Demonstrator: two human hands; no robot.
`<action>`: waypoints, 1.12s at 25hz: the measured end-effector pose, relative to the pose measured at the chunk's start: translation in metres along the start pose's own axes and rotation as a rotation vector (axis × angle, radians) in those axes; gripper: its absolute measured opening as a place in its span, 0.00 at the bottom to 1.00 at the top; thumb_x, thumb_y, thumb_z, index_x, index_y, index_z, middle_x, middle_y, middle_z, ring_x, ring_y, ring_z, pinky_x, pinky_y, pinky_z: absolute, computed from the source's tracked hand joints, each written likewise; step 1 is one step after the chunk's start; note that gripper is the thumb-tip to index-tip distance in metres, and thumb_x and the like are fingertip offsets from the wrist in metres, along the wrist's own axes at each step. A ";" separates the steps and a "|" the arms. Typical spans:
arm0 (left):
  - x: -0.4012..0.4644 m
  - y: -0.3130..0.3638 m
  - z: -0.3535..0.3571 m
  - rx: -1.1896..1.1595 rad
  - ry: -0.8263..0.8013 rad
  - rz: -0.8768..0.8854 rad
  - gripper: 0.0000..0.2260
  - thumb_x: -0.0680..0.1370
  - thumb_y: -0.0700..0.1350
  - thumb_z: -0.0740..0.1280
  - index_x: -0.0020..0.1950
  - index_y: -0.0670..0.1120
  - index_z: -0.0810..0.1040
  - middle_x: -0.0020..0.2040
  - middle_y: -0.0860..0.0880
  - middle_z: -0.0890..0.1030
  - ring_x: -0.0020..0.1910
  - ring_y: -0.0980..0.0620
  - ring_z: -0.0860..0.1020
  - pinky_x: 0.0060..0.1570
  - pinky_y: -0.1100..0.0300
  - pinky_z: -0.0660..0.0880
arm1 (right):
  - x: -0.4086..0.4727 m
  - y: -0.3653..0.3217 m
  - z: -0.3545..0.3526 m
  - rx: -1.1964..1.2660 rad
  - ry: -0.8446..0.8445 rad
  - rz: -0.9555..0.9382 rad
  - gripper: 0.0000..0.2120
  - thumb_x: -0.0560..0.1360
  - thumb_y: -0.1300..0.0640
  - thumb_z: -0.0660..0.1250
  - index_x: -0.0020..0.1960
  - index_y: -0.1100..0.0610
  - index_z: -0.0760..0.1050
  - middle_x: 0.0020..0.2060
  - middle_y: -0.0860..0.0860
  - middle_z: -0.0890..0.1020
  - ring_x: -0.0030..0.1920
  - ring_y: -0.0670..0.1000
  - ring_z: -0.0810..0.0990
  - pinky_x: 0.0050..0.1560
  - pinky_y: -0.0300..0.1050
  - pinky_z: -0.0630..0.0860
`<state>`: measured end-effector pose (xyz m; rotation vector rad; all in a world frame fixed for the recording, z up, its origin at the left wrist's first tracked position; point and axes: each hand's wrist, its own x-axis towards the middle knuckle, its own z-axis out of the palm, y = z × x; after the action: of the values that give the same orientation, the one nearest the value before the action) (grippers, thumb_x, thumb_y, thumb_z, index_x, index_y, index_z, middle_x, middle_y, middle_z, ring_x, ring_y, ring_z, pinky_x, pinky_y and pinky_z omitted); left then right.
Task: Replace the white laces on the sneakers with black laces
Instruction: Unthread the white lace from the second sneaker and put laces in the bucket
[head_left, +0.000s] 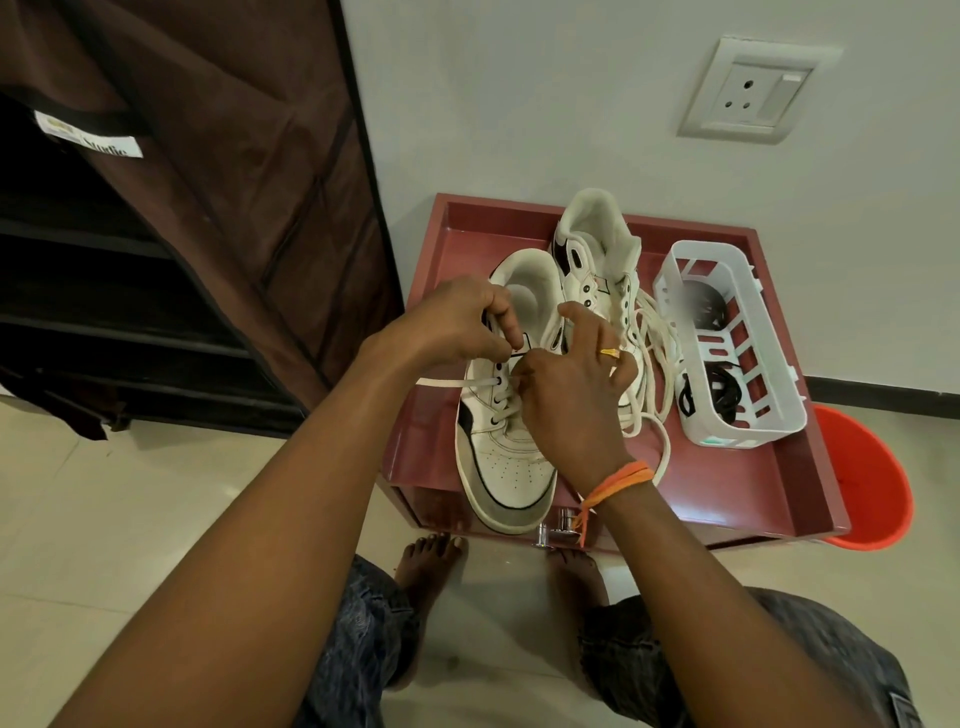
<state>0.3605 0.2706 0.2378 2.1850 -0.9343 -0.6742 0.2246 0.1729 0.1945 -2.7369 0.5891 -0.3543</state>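
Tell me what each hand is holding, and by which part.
Both the left hand and the right hand pinch the white lace of the near sneaker, up at its upper eyelets.

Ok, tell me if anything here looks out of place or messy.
One thing: a loose white lace lies in a tangled heap on the red tray, between the far sneaker and the white basket. The near sneaker overhangs the tray's front edge. Both hands, left hand and right hand, are at its laces.
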 end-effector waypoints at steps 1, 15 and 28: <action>0.000 0.000 -0.001 0.001 -0.001 -0.003 0.08 0.70 0.36 0.76 0.45 0.48 0.86 0.51 0.54 0.77 0.50 0.56 0.73 0.47 0.64 0.74 | 0.000 0.002 -0.004 0.065 0.010 0.007 0.04 0.71 0.57 0.70 0.41 0.49 0.82 0.67 0.55 0.65 0.69 0.61 0.60 0.61 0.61 0.61; 0.000 0.001 0.000 -0.014 -0.011 -0.014 0.09 0.69 0.36 0.76 0.45 0.47 0.86 0.52 0.50 0.78 0.51 0.54 0.73 0.47 0.63 0.74 | -0.007 0.005 -0.007 0.050 0.082 -0.044 0.09 0.71 0.52 0.68 0.50 0.46 0.81 0.70 0.58 0.65 0.72 0.62 0.59 0.64 0.65 0.59; -0.002 0.004 0.000 0.000 0.009 -0.049 0.09 0.68 0.36 0.75 0.45 0.48 0.86 0.51 0.50 0.77 0.50 0.55 0.73 0.55 0.52 0.78 | -0.010 0.060 -0.045 0.434 0.071 0.282 0.09 0.67 0.49 0.72 0.33 0.37 0.76 0.60 0.48 0.70 0.65 0.51 0.69 0.62 0.66 0.67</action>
<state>0.3574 0.2703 0.2410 2.2156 -0.8788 -0.6867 0.1806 0.1134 0.2131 -2.2012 0.7999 -0.4504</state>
